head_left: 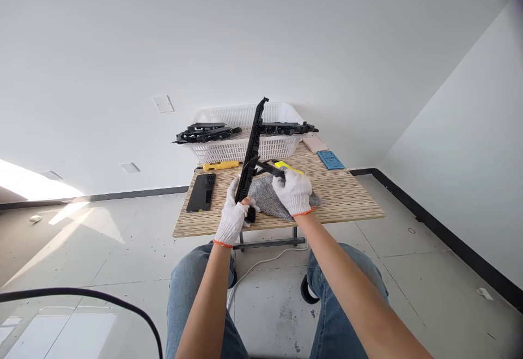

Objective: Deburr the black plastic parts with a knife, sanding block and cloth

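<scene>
My left hand, in a white knit glove with an orange cuff, is closed around the lower end of a long black plastic trim piece. The piece stands tilted, its top reaching in front of the basket. My right hand, gloved the same way, is closed on a slim black tool whose exact kind I cannot make out. The tool's far end is at the trim piece's right edge; whether they touch is unclear. Beneath both hands lies a grey cloth on the wooden table.
A white plastic basket at the back holds black plastic parts on its left and another black part on its right. A yellow-handled tool, a black phone, a yellow item and a blue card-like item lie around.
</scene>
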`<move>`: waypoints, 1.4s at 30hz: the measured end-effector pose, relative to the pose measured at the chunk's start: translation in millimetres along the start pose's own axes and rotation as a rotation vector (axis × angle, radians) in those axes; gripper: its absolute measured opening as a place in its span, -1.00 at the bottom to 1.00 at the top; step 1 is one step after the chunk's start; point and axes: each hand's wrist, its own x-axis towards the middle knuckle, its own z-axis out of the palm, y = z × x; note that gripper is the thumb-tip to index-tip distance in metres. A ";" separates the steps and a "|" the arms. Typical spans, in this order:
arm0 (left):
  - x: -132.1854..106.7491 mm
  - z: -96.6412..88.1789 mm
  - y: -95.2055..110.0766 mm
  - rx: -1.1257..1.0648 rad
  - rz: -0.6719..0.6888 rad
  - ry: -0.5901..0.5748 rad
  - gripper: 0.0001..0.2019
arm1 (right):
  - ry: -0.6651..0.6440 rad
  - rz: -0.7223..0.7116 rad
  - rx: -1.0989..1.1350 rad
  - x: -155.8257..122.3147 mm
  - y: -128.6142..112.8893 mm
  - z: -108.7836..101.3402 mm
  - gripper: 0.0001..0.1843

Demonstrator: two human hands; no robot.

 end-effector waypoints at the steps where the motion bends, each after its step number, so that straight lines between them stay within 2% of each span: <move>1: -0.8 0.7 1.4 0.000 -0.013 -0.012 -0.17 | 0.043 0.052 0.013 0.2 1.6 0.8 -0.63; 3: -2.8 1.7 4.6 0.030 -0.036 -0.029 -0.17 | 0.111 0.136 0.024 0.0 4.9 2.6 -0.57; 5: -4.2 2.1 6.8 0.057 -0.050 -0.036 -0.17 | 0.136 0.148 0.015 -1.0 7.4 4.5 -0.55; 10: -3.7 1.1 5.7 0.030 -0.057 -0.043 -0.17 | 0.043 0.034 -0.104 -3.2 8.7 8.2 -0.54; 13: -2.5 0.7 4.0 0.009 -0.060 -0.042 -0.17 | 0.025 0.107 -0.112 -1.5 6.8 9.8 -0.58; 17: -0.7 0.3 2.5 -0.042 -0.056 -0.015 -0.21 | 0.064 0.200 -0.065 2.0 6.2 12.5 -0.69; 22: 0.6 -0.2 0.9 -0.082 -0.058 0.015 -0.31 | -0.049 0.215 -0.057 4.7 13.6 17.9 -0.71; 27: 1.3 1.2 2.0 -0.086 -0.067 0.047 -0.26 | -0.083 0.174 -0.024 5.6 14.5 16.8 -0.70; 33: 2.2 1.5 1.3 -0.082 -0.077 0.054 -0.23 | -0.158 -0.148 0.291 3.9 3.6 11.5 -0.68; 34: 2.2 1.6 1.0 -0.082 -0.073 0.051 -0.24 | -0.165 -0.145 0.283 3.9 3.4 11.2 -0.68; 36: 2.1 1.9 0.7 -0.083 -0.069 0.052 -0.25 | -0.118 -0.048 0.235 4.2 5.3 10.6 -0.65; 39: 2.1 2.6 1.0 -0.087 -0.067 0.051 -0.24 | 0.061 0.150 0.183 4.0 11.2 8.5 -0.59; 41: 2.0 2.8 1.4 -0.085 -0.069 0.053 -0.24 | 0.125 0.190 0.163 3.2 14.0 7.0 -0.59; 42: 1.9 2.9 1.6 -0.084 -0.072 0.058 -0.23 | 0.115 0.173 0.153 2.8 14.6 6.4 -0.62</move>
